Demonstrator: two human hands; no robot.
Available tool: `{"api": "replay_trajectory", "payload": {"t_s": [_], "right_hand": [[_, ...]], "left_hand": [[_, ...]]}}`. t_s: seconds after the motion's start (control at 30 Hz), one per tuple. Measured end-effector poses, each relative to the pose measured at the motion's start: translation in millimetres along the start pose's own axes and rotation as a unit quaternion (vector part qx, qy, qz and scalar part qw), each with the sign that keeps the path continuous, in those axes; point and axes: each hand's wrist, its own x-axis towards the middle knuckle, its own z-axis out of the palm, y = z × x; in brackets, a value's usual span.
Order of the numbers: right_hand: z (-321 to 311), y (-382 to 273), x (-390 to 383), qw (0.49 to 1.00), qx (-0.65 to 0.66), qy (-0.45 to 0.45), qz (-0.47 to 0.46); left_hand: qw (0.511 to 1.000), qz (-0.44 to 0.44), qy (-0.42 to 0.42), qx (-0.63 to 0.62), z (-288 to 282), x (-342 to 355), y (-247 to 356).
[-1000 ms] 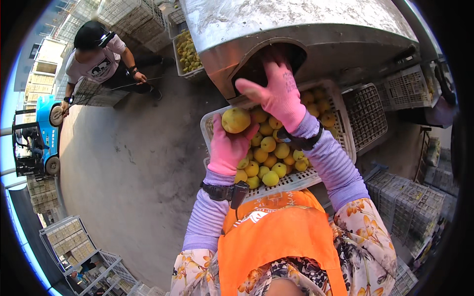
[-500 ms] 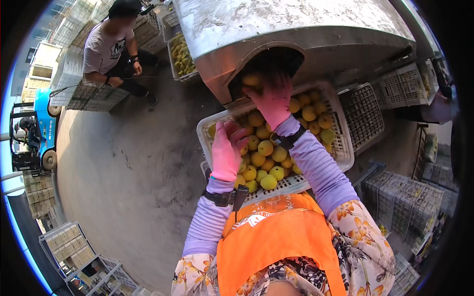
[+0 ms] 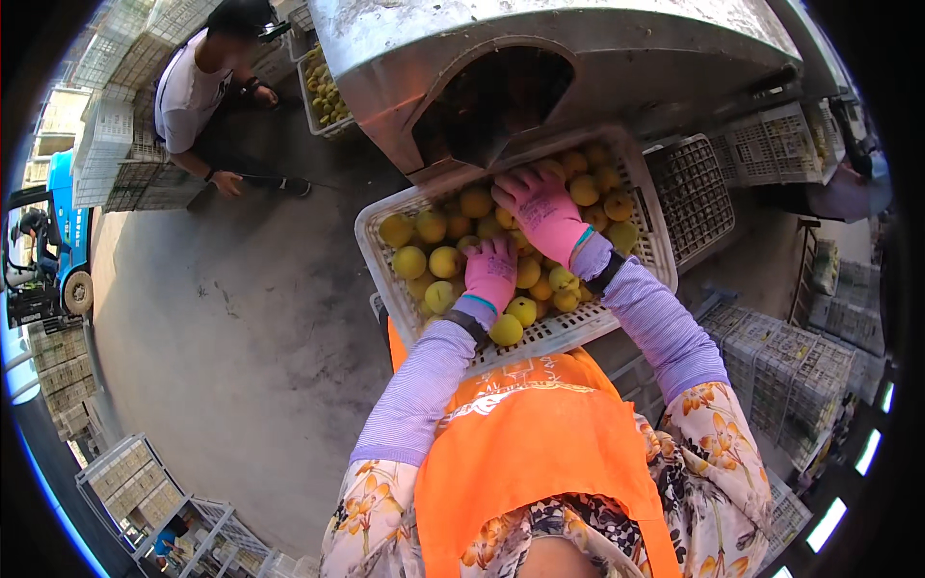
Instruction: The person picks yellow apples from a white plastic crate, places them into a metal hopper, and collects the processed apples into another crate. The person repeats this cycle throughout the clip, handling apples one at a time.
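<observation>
A white slatted plastic crate (image 3: 370,252) full of round yellow fruit (image 3: 446,261), some tinged green, stands in front of me beneath a metal machine's opening. On the fruit in the middle rests my left hand (image 3: 492,274), in a pink glove, its fingers spread and bent over the pieces. My right hand (image 3: 544,210), gloved the same way, lies farther back on the heap near the machine, fingers apart and pointing left. Both palms face down and hide the fruit under them. No piece is lifted by either hand.
The metal machine (image 3: 540,29) has a dark rounded opening just behind the crate. A dark crate (image 3: 689,197) sits to its right. Another person (image 3: 207,91) crouches at the back left beside a crate of fruit (image 3: 326,91). A blue forklift (image 3: 69,217) stands far left.
My right hand has come out of the machine's opening, down onto the fruit. My left hand has moved right and lowered onto the heap. The other person's arm has lowered.
</observation>
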Motion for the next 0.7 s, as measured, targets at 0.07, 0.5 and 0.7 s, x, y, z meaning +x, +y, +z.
{"api": "replay_trajectory", "payload": {"t_s": [0.07,0.5,0.7], "right_hand": [[52,5,-13,0.967,-0.211,-0.055,-0.132],[-78,-33,-64,0.821,0.554,0.074,0.119],[-98,-32,-35,0.885,0.35,0.264,0.154]], "left_hand": [[0.994,-0.011,-0.009,-0.112,-30,-8,-3],[0.376,-0.041,-0.06,-0.924,-136,-93,-61],[0.785,0.048,0.219,-0.577,-172,-94,-61]]}}
